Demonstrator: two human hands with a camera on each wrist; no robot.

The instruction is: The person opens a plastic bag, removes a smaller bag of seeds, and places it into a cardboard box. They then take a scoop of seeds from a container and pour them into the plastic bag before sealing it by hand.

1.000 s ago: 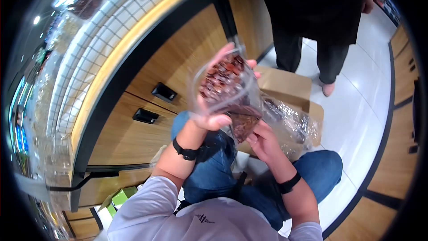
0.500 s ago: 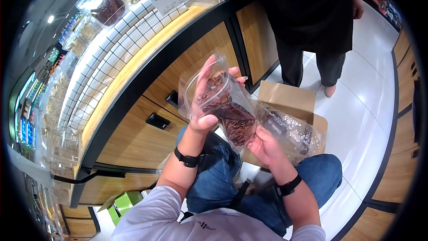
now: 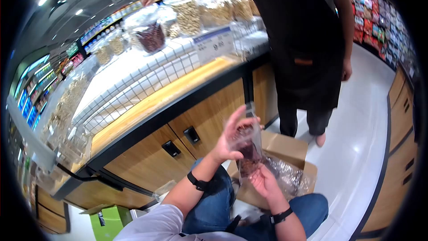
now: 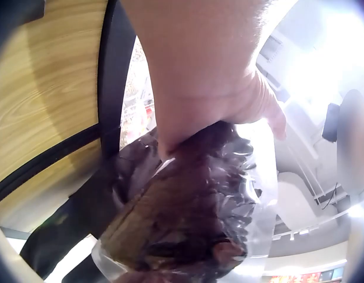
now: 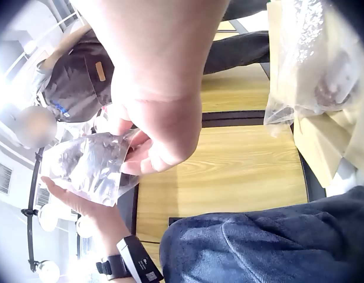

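Note:
In the head view, a clear plastic pouch (image 3: 250, 154) of dark red dried pieces is held upright before the cabinet doors. My left hand (image 3: 226, 142) grips its upper part, thumb on the near side and fingers on the far side. Low on the pouch, my right hand (image 3: 266, 182) pinches the bottom edge. The left wrist view shows the pouch (image 4: 182, 206) hanging below the palm, its fingers mostly hidden behind it. Seen from the right wrist, the right fingers (image 5: 140, 156) meet one end of the crinkled film, while left fingers (image 5: 67, 197) lie along it.
Beyond my knees stands an open cardboard box (image 3: 249, 195) with shiny plastic-wrapped packs (image 3: 292, 176). A person in a dark apron (image 3: 298, 71) stands behind it, one arm stretched over the counter. Bags of nuts (image 3: 185, 18) and a price card (image 3: 214, 44) top the counter's wire rack (image 3: 147, 85). A green box (image 3: 109, 223) sits lower left.
The head view has tilted up, bringing in more counter and the apron wearer's outstretched arm. The pouch has turned from facing me to nearly edge-on, with both hands still holding it.

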